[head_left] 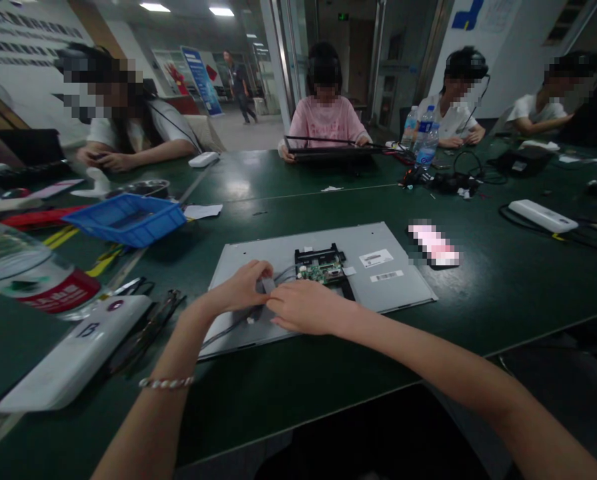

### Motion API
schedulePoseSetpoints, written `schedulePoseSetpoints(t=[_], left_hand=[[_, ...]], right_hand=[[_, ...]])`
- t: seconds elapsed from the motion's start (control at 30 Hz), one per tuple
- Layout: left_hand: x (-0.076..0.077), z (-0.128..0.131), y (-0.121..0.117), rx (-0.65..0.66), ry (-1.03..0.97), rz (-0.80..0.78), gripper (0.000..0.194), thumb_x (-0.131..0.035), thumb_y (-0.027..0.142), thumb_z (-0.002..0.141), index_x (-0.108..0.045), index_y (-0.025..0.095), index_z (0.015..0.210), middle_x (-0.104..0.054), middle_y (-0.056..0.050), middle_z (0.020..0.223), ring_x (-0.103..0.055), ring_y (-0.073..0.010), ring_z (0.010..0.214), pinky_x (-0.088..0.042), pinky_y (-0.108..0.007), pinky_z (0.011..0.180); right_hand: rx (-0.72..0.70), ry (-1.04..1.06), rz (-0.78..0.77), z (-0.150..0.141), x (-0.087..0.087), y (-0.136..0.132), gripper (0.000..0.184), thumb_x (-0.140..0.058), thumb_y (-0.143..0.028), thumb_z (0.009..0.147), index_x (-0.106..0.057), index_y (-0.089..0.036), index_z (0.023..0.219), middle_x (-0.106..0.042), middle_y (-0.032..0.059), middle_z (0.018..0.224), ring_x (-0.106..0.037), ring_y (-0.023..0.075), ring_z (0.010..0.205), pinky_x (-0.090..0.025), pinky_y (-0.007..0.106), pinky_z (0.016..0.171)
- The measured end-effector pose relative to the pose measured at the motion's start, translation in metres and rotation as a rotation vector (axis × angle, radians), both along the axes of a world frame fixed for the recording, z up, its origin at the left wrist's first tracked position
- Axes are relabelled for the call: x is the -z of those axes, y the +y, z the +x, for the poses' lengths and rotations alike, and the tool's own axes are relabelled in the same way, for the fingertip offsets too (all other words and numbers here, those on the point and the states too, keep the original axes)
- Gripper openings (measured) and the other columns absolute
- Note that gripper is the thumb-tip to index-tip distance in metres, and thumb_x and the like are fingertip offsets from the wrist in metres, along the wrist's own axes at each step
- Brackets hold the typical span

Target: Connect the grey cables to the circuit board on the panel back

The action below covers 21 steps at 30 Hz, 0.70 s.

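Observation:
A flat grey display panel [348,240] lies back side up on the green table. Near its middle, a green circuit board [321,272] sits in a black bracket [318,253]. My left hand [241,288] is over the panel's left half, thumb and fingers pinched on a small strip of grey tape [268,285]. From the right, my right hand [311,307] meets it with closed fingertips at the same strip; its fingers partly hide what they grip. A grey cable [228,328] runs under my hands across the panel's left edge.
Left of the panel are a blue tray [126,223], a white power bank [78,357], eyeglasses [151,327] and a large bottle [43,280]. A phone [433,245] lies to the right. Opposite, a person [326,120] holds a dark panel; water bottles [427,143] stand nearby.

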<state>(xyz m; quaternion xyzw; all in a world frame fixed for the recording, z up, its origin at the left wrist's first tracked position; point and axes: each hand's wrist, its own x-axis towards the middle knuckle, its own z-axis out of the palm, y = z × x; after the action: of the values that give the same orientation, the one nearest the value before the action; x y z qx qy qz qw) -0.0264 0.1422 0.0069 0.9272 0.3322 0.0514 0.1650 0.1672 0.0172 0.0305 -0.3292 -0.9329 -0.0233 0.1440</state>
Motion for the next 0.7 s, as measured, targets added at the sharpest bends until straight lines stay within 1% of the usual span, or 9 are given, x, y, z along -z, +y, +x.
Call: schedulePoseSetpoints(t=[0.13, 0.27, 0.47, 0.7], left_hand=[[0.000, 0.000, -0.002, -0.002, 0.014, -0.001, 0.035, -0.056, 0.031, 0.066, -0.049, 0.016, 0.098, -0.051, -0.009, 0.098, -0.050, -0.0224, 0.092, -0.042, -0.034, 0.083], [-0.001, 0.000, -0.003, 0.006, 0.012, 0.014, 0.037, -0.058, 0.034, 0.067, -0.049, 0.016, 0.098, -0.050, -0.008, 0.098, -0.050, -0.0221, 0.092, -0.041, -0.035, 0.083], [0.000, -0.001, -0.002, 0.006, 0.028, 0.019, 0.041, -0.061, 0.044, 0.070, -0.050, 0.018, 0.100, -0.050, -0.007, 0.099, -0.050, -0.0222, 0.093, -0.041, -0.034, 0.083], [-0.002, 0.000, -0.005, 0.021, 0.011, 0.019, 0.043, -0.060, 0.046, 0.070, -0.051, 0.016, 0.099, -0.051, -0.008, 0.099, -0.050, -0.0223, 0.091, -0.041, -0.034, 0.082]], right_hand=[[0.042, 0.016, 0.001, -0.003, 0.005, 0.000, 0.031, -0.039, -0.025, 0.096, -0.062, -0.006, 0.104, -0.063, 0.0160, 0.106, -0.059, 0.0226, 0.098, -0.048, 0.037, 0.081], [0.061, 0.037, -0.030, 0.000, 0.011, -0.001, 0.030, -0.039, -0.025, 0.096, -0.062, -0.007, 0.107, -0.061, 0.0158, 0.107, -0.058, 0.0226, 0.096, -0.049, 0.037, 0.077], [0.061, 0.028, -0.053, 0.003, 0.014, -0.002, 0.032, -0.037, -0.024, 0.097, -0.062, -0.007, 0.106, -0.062, 0.0151, 0.105, -0.058, 0.0215, 0.096, -0.049, 0.035, 0.078], [0.072, 0.035, -0.056, 0.000, 0.018, -0.006, 0.032, -0.035, -0.022, 0.097, -0.061, -0.006, 0.107, -0.062, 0.0167, 0.106, -0.060, 0.0211, 0.094, -0.049, 0.036, 0.078]])
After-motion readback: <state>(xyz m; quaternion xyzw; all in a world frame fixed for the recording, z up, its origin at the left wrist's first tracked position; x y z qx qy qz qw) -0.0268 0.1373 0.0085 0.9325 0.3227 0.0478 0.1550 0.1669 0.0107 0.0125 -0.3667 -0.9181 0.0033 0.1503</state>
